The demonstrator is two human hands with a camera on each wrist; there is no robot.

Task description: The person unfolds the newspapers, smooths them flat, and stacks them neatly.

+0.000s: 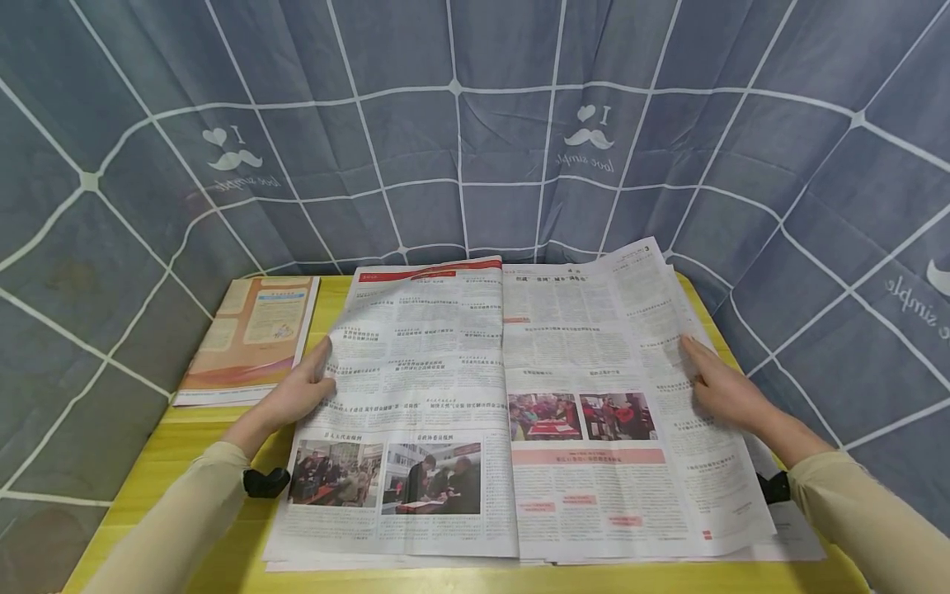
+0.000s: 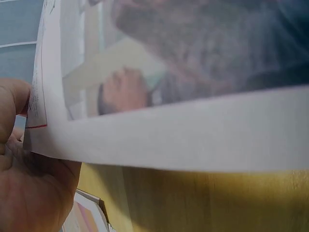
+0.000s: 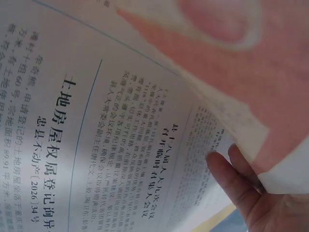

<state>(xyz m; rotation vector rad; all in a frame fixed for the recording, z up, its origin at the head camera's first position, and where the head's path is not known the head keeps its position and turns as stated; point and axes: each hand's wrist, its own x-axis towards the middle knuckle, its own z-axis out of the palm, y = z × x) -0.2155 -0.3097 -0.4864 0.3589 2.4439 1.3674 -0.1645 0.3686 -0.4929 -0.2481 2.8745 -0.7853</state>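
Note:
A wide newspaper point(image 1: 438, 404) lies spread open, with text columns, photos and a red band along the top of its left page. My left hand point(image 1: 300, 388) grips its left edge, the thumb on top and the other fingers behind the paper. In the left wrist view the sheet's lower edge is raised off the wood. On the opposite side, my right hand point(image 1: 720, 384) holds the right page point(image 1: 638, 330) by its outer edge, the thumb over the print. That page bows upward at its top corner. In the right wrist view the fingertips point(image 3: 219, 166) lie against a printed sheet beneath it.
An orange-and-cream booklet point(image 1: 248, 342) lies left of the newspaper on the yellow wooden table point(image 1: 178, 462). More newspaper sheets point(image 1: 794, 536) stick out under the right page. A grey-blue curtain point(image 1: 475, 140) with white grid lines surrounds the table's back and sides.

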